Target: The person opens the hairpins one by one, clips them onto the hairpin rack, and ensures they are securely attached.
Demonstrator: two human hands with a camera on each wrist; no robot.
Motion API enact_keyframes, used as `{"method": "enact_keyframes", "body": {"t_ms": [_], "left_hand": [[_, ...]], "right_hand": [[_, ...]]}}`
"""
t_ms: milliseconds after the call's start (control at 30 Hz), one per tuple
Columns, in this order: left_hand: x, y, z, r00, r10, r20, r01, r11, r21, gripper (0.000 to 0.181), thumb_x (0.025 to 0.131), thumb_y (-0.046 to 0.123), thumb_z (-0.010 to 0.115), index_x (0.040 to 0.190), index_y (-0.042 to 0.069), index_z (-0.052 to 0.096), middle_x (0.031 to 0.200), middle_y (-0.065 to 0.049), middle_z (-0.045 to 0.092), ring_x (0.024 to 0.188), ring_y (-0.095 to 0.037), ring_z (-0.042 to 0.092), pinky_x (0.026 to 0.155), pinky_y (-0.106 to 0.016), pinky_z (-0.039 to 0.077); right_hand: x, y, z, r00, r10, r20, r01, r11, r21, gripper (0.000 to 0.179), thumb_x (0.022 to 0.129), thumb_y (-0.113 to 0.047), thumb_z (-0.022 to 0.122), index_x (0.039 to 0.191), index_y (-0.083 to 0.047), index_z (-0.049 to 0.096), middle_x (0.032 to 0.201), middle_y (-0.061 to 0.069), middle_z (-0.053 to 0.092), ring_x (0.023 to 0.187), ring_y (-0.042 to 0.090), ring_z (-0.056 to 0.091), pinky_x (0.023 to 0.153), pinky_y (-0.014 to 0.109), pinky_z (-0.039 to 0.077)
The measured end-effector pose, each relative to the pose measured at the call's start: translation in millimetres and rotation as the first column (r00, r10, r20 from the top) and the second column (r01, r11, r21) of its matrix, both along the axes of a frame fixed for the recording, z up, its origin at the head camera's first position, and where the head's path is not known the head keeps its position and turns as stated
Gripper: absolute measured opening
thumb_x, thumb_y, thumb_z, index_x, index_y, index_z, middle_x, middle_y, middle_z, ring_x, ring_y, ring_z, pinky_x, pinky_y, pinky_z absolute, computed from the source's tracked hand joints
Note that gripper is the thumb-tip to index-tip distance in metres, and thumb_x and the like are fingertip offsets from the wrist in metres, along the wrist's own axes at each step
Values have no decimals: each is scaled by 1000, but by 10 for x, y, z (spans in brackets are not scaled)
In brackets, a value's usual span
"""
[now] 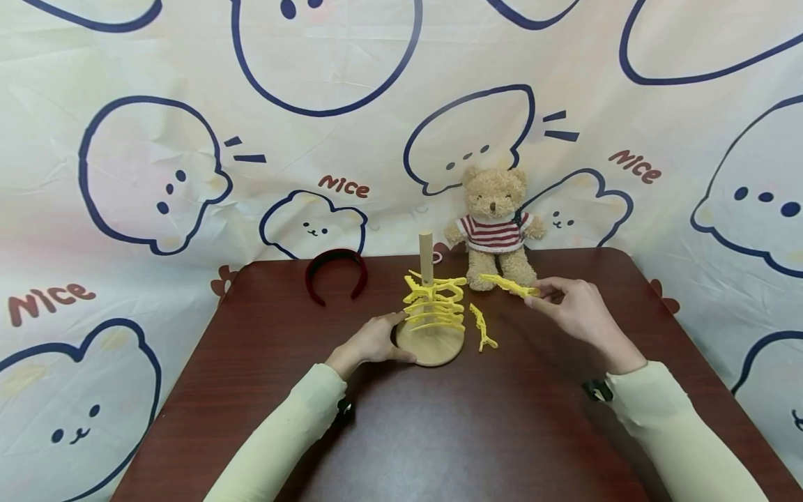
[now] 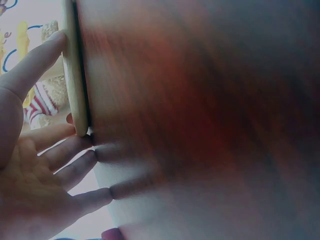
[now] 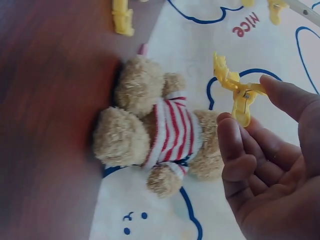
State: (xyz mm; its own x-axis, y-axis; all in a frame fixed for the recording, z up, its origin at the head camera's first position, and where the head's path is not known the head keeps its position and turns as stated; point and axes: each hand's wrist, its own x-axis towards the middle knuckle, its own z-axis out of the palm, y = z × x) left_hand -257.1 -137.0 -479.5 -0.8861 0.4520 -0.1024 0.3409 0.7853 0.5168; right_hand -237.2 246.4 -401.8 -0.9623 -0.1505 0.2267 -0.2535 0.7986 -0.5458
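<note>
My left hand (image 1: pixel 374 340) grips the left edge of a round wooden base (image 1: pixel 433 354), thumb toward the front and fingers round the side. A wooden post (image 1: pixel 426 252) rises from this base, and several yellow hair clips (image 1: pixel 434 307) sit around it in layers. To the right, my right hand (image 1: pixel 580 310) pinches another yellow hair clip (image 1: pixel 505 284) between thumb and fingers, above the table and apart from the stand. The right wrist view shows a small metal spring in this held clip (image 3: pixel 243 102). One loose yellow clip (image 1: pixel 480 326) lies on the table just right of the base.
A teddy bear (image 1: pixel 498 233) in a red-striped shirt sits at the back edge, behind the held clip. The dark red headband (image 1: pixel 335 256) stands at the back left. A brown table (image 1: pixel 426 432) lies beneath everything, with a printed cloth (image 1: pixel 376 153) behind it.
</note>
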Motion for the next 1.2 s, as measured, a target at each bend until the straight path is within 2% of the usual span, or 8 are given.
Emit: {"method": "enact_keyframes", "body": {"t_ms": [600, 700, 933, 1200], "left_hand": [[26, 4, 37, 1000, 6, 19, -6, 1000, 12, 99, 73, 45, 88, 151, 5, 43, 149, -15, 51, 137, -32, 49, 113, -45, 41], [28, 2, 36, 1000, 4, 20, -4, 1000, 3, 99, 73, 46, 88, 151, 6, 42, 150, -15, 51, 138, -32, 49, 114, -45, 41], [24, 3, 32, 1000, 0, 17, 0, 1000, 3, 99, 73, 47, 87, 151, 5, 43, 149, -15, 52, 137, -32, 50, 113, -45, 42], [30, 5, 27, 1000, 1, 6, -1, 1000, 4, 98, 73, 46, 88, 151, 6, 43, 148, -15, 53, 136, -31, 51, 112, -44, 43]], "right_hand": [[71, -159, 374, 994, 31, -104, -38, 997, -64, 26, 88, -32, 77, 108, -14, 77, 86, 1, 75, 72, 15, 63, 57, 23, 47], [74, -192, 410, 992, 45, -116, -54, 996, -73, 23, 87, -30, 79, 105, -15, 78, 84, 0, 74, 71, 13, 62, 57, 23, 48], [77, -293, 468, 988, 97, -117, -105, 992, -68, 26, 86, -37, 79, 105, -20, 79, 87, -5, 76, 72, 10, 62, 60, 22, 48], [59, -465, 489, 979, 140, -149, -150, 987, -64, 20, 84, -28, 81, 103, -23, 79, 87, -8, 76, 74, 5, 65, 63, 21, 49]]}}
